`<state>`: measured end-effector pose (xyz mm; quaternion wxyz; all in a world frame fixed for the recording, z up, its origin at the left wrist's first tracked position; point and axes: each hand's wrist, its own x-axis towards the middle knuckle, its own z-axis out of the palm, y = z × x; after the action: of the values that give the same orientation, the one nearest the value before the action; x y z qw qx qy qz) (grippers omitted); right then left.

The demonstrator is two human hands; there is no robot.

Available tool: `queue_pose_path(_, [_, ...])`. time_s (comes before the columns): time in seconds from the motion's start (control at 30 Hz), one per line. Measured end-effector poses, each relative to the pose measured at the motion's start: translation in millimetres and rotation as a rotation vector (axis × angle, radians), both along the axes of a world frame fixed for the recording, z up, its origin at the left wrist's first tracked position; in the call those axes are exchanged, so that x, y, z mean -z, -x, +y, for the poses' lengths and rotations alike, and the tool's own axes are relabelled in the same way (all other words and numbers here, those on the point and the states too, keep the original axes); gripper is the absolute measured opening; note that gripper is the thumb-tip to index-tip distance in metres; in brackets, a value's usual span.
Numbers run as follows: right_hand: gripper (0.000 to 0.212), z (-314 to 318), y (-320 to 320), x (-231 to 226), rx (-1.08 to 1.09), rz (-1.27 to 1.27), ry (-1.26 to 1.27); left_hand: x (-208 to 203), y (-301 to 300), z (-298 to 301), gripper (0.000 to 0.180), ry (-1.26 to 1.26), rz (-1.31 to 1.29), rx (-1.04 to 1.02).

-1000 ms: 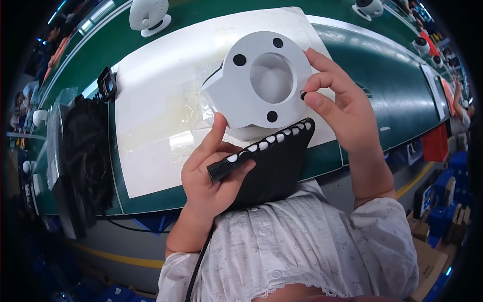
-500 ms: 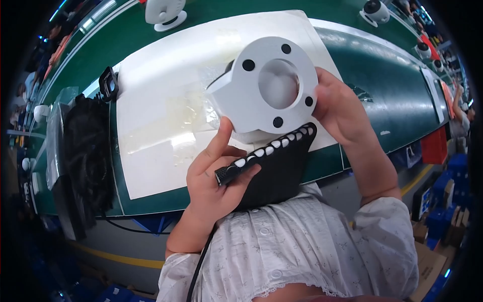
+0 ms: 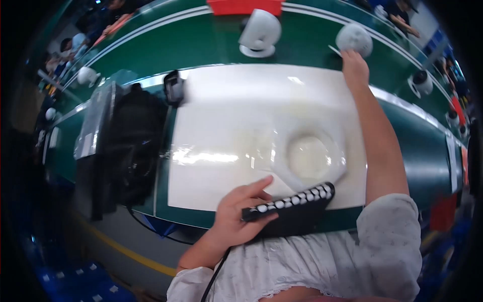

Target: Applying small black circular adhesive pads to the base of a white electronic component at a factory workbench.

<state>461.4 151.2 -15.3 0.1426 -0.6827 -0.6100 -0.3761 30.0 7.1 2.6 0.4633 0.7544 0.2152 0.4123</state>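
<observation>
Curling around the near end of a black folded sheet, the left hand has its grip closed on it, just in front of the white blouse. A row of white round spots runs along the sheet's upper edge. A dark cable hangs below that hand. Just beyond the spots, a pale, translucent angular frame surrounds a round opening; it rests on a white board covering much of the green bench. Left of the board lie a black bag and, beside it, a clear plastic bag; a small black bracket-like piece sits near the board's far left corner. Farther off, the right arm extends over a green strip, its right hand at a white round-headed device; blur and overlap mean I cannot tell whether that grip is closed. Another white device stands left of it on a round base, near a red bin.
</observation>
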Motion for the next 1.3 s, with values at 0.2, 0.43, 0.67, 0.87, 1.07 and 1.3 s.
queue_pose_path(0.2, [0.027, 17, 39, -7, 0.463, 0.169, 0.6, 0, 0, 5, 0.018, 0.078, -0.012, 0.067])
queue_pose_path(0.43, [0.036, 51, 168, -31, -0.217, 0.596, 0.724, 0, 0, 8, 0.016, 0.099, -0.009, 0.065])
queue_pose_path(0.67, [0.054, 57, 170, -16, -0.163, 0.54, 0.611, -2, 0, 3, 0.016, 0.131, 0.015, 0.012])
queue_pose_path(0.87, [0.019, 26, 101, -22, -0.333, 0.268, 0.113, -6, 0, 2, 0.031, 0.182, 0.072, 0.015])
queue_pose_path(1.07, [0.025, -90, 133, -89, -0.646, 1.295, -0.027, -6, 3, 0, 0.014, 0.141, 0.005, 0.009])
queue_pose_path(1.3, [0.021, -169, 177, -81, -0.589, 1.629, 0.331, -7, -20, -3, 0.018, -0.043, -0.103, 0.196])
